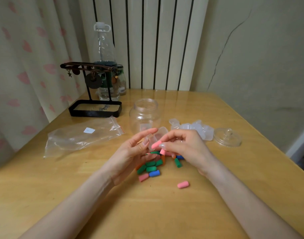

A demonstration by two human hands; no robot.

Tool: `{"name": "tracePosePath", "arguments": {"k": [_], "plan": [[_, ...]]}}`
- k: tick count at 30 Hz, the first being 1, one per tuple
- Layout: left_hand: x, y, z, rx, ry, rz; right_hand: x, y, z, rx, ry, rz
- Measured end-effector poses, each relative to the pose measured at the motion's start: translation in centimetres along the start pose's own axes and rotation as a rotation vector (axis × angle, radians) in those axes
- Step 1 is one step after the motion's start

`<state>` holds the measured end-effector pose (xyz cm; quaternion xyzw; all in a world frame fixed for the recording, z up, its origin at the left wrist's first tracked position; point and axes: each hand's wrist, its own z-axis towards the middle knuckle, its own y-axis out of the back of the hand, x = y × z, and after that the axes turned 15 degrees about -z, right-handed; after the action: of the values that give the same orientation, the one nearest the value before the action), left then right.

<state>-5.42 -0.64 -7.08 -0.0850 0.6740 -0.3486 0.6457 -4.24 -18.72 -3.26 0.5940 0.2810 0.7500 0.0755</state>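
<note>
Wooden table (165, 213) under the work: the right hand (185, 148) pinches two pink earplugs (156, 145) just beside the small open case (154, 136) gripped by the left hand (128, 154). Filling looks barely begun, I judge: a coloured pile (151, 167) lies below the hands, one stray pink plug (183, 184) nearer, while more clear cases (197, 129) and the jar (145, 114) wait behind

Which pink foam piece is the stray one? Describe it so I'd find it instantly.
Start at the wooden table, then find the colourful foam pile at its middle. The stray pink piece lies alone, right of the pile and nearer the person, touching nothing.
</note>
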Motion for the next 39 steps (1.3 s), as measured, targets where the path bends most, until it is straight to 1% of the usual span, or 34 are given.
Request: {"name": "tracePosePath", "arguments": {"k": [2, 6, 8, 11, 13, 16, 18, 19, 20, 21, 24, 25, 30, 34, 36, 39], "plan": [[0.1, 0.1, 0.0, 0.026, 0.000, -0.003, -0.1, -0.3, 0.0, -0.035, 0.007, -0.082], [0.3, 0.0, 0.1, 0.016, 0.007, -0.051, -0.3, -0.9, -0.1, -0.095, 0.037, -0.240], [0.3, -0.1, 0.1, 0.016, 0.027, -0.128, -0.4, -1.3, 0.0, -0.165, 0.042, -0.285], [0.5, 0.1, 0.4, 0.014, 0.068, -0.319, -0.5, -1.6, 0.1, -0.248, 0.020, -0.315], [0.6, 0.3, 0.6, 0.005, 0.095, -0.378, -0.2, -1.0, 0.1, -0.251, 0.017, -0.228], [0.7, 0.5, 0.6, 0.056, 0.138, -0.420, 0.6, 0.3, -0.2, -0.244, 0.091, 0.028], [0.5, 0.4, 0.5, 0.121, 0.160, -0.389, 0.9, 0.5, -0.4, -0.197, 0.145, 0.102], [0.4, 0.3, 0.4, 0.141, 0.168, -0.370, 0.9, 0.3, -0.4, -0.175, 0.167, 0.100], [0.4, 0.2, 0.4, 0.149, 0.175, -0.362, 0.9, -0.1, -0.6, -0.170, 0.189, 0.077], [0.4, 0.2, 0.4, 0.150, 0.181, -0.363, 0.8, -0.4, -0.6, -0.200, 0.222, 0.018], [0.5, 0.2, 0.3, 0.162, 0.190, -0.377, 0.3, -1.2, -0.5, -0.389, 0.348, -0.311], [0.5, 0.2, 0.3, 0.171, 0.190, -0.374, 0.2, -1.2, -0.4, -0.418, 0.352, -0.362], [0.5, 0.3, 0.4, 0.153, 0.193, -0.389, 0.0, -1.5, -0.3, -0.412, 0.288, -0.367], [0.6, 0.4, 0.4, 0.163, 0.181, -0.380, -0.1, -1.9, -0.3, -0.486, 0.294, -0.357], [0.7, 0.4, 0.5, 0.156, 0.179, -0.392, -0.2, -2.0, -0.2, -0.512, 0.341, -0.381], [0.7, 0.4, 0.5, 0.150, 0.176, -0.409, -0.5, -2.1, 0.1, -0.528, 0.471, -0.524]]}}
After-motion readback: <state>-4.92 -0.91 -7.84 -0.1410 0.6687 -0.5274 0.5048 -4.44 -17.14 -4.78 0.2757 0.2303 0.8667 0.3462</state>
